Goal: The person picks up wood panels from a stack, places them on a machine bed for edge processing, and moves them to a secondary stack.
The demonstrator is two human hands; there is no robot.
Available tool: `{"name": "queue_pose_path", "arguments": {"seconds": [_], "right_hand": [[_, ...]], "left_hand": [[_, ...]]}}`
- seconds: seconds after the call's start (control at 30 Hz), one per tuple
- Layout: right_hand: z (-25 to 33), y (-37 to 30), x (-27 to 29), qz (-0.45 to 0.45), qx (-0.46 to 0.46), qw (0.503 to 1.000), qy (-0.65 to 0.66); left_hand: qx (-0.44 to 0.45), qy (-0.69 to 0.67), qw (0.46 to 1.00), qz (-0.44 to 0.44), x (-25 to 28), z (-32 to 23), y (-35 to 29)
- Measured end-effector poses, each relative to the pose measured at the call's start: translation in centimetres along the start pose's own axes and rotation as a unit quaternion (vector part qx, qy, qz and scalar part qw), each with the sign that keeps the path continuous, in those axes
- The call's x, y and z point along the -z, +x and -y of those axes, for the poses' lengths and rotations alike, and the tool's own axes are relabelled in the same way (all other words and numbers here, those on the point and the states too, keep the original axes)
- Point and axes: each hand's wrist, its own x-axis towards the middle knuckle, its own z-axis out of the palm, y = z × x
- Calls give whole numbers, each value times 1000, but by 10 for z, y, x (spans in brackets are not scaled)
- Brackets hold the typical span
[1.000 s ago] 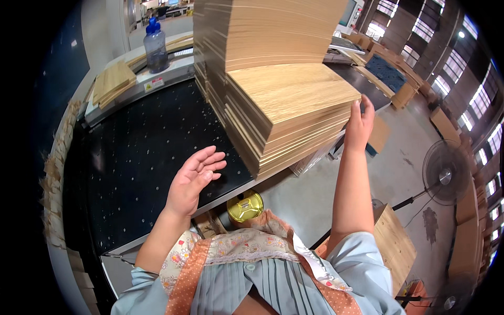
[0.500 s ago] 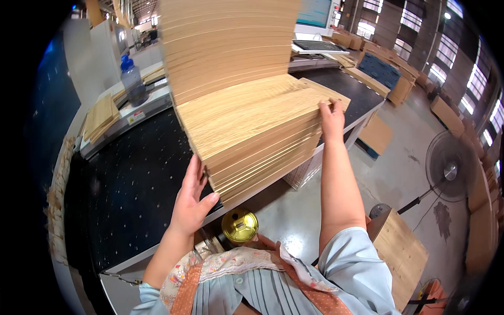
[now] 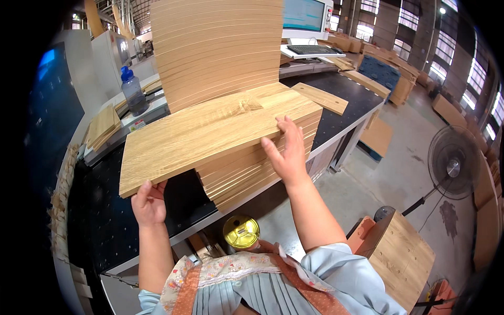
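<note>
A wood-grain board (image 3: pixel 205 134) lies aslant on top of a stack of like boards (image 3: pixel 239 186), its left end sticking out over the black table. My left hand (image 3: pixel 149 205) grips that overhanging end at the near corner, thumb on top and fingers underneath. My right hand (image 3: pixel 290 160) rests on the board's near edge towards the right, fingers spread and touching its top face. Behind rises a taller stack of boards (image 3: pixel 218 52). A narrow board (image 3: pixel 321 98) with small holes lies on the table to the right.
The black table (image 3: pixel 115 220) has a pale metal edge. A blue-capped bottle (image 3: pixel 134 92) and thin boards (image 3: pixel 102 126) stand at left. Behind are a monitor (image 3: pixel 303 16) and keyboard (image 3: pixel 315 50). A yellow tin (image 3: pixel 241 231) is below, a floor fan (image 3: pixel 452 167) at right.
The top board has slid left and turned, so its left end now overhangs the stack. My left hand moved left with it; my right hand moved left from the board's right end along its near edge.
</note>
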Motion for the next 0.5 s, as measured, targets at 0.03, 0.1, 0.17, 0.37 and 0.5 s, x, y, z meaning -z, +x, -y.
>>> {"name": "queue_pose_path", "arguments": {"seconds": [0.03, 0.1, 0.17, 0.37, 0.5], "right_hand": [[10, -7, -2, 10, 10, 1000, -3], [31, -16, -4, 27, 34, 999, -15], [47, -21, -6, 36, 73, 996, -28], [106, -35, -34, 43, 194, 980, -20], [161, -46, -47, 124, 267, 955, 32]], "left_hand": [[-4, -3, 1000, -6, 7, -8, 2], [-6, -24, 999, -26, 21, -23, 5], [0, -47, 997, -56, 36, -42, 8], [5, -56, 987, -151, 97, -106, 10], [-11, -77, 986, -144, 154, -142, -15]]}}
